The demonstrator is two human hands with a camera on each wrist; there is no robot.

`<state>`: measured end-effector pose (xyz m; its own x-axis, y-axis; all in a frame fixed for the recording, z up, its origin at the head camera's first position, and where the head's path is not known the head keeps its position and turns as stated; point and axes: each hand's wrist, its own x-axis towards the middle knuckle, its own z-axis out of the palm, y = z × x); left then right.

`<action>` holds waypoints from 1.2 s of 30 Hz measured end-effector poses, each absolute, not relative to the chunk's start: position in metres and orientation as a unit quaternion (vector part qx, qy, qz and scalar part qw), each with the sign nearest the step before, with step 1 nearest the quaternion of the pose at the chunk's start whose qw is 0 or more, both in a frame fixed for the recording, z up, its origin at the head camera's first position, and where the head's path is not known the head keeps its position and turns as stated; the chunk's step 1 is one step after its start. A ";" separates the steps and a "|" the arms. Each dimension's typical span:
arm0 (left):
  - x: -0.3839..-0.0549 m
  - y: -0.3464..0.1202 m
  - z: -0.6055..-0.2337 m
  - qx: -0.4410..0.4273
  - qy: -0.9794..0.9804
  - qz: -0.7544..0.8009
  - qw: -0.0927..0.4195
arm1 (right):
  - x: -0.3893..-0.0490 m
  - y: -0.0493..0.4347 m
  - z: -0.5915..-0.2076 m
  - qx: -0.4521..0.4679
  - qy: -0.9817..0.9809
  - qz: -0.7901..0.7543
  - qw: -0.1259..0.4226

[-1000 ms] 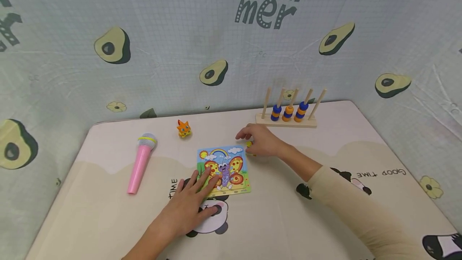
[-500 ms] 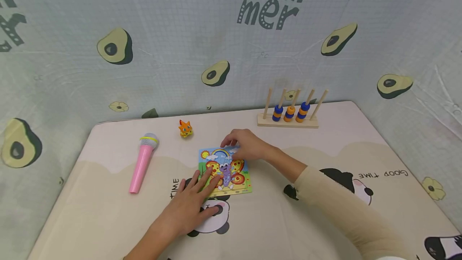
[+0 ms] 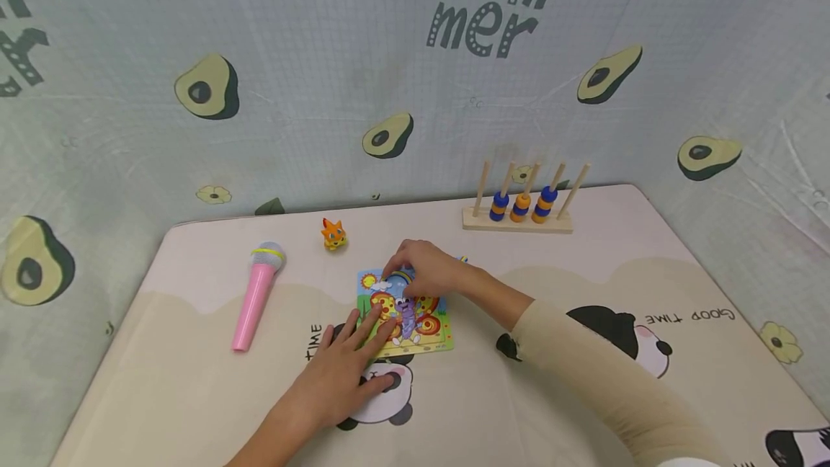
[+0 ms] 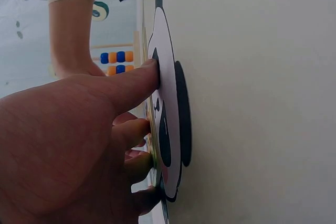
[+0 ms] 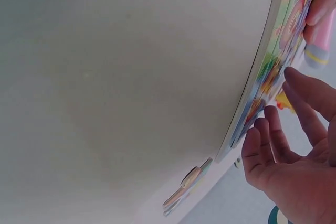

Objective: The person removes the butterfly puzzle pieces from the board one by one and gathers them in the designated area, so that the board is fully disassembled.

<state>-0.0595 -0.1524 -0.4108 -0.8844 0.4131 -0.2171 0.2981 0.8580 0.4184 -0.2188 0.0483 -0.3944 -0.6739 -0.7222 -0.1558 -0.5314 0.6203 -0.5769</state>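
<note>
A butterfly jigsaw puzzle (image 3: 410, 323) lies flat on the table, its picture showing a purple butterfly under a rainbow. My left hand (image 3: 340, 373) rests over its lower left part with fingers spread and straight; in the left wrist view the thumb (image 4: 139, 80) lies on the printed panda beside it. Over the puzzle's top edge is my right hand (image 3: 424, 269), covering the upper right of the picture. In the right wrist view its thumb and bent fingers (image 5: 275, 129) reach to the puzzle's surface, with a gap between them. Loose flat puzzle pieces (image 5: 189, 184) lie just off the puzzle's corner.
A pink toy microphone (image 3: 254, 301) lies to the left. Behind the puzzle sits a small orange toy figure (image 3: 333, 235). A wooden bead stand (image 3: 519, 222) with blue and orange beads stands at the back right, close to the patterned cloth backdrop (image 3: 292, 128).
My right hand has moved left from beside the puzzle's top right corner to over its upper part. My left hand has stayed in place on the puzzle.
</note>
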 end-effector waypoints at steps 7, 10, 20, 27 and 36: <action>-0.059 -0.153 -0.411 0.187 0.951 0.195 0.149 | -0.219 0.047 -0.395 -0.360 0.881 -0.240 0.192; -0.059 -0.153 -0.411 0.189 0.951 0.196 0.148 | -0.219 0.047 -0.395 -0.358 0.882 -0.238 0.196; -0.059 -0.152 -0.412 0.190 0.953 0.191 0.138 | -0.218 0.044 -0.396 -0.355 0.883 -0.233 0.199; -0.059 -0.152 -0.413 0.192 0.954 0.190 0.132 | -0.218 0.043 -0.396 -0.370 0.881 -0.227 0.189; -0.059 -0.152 -0.414 0.190 0.953 0.191 0.136 | -0.218 0.044 -0.397 -0.370 0.877 -0.235 0.196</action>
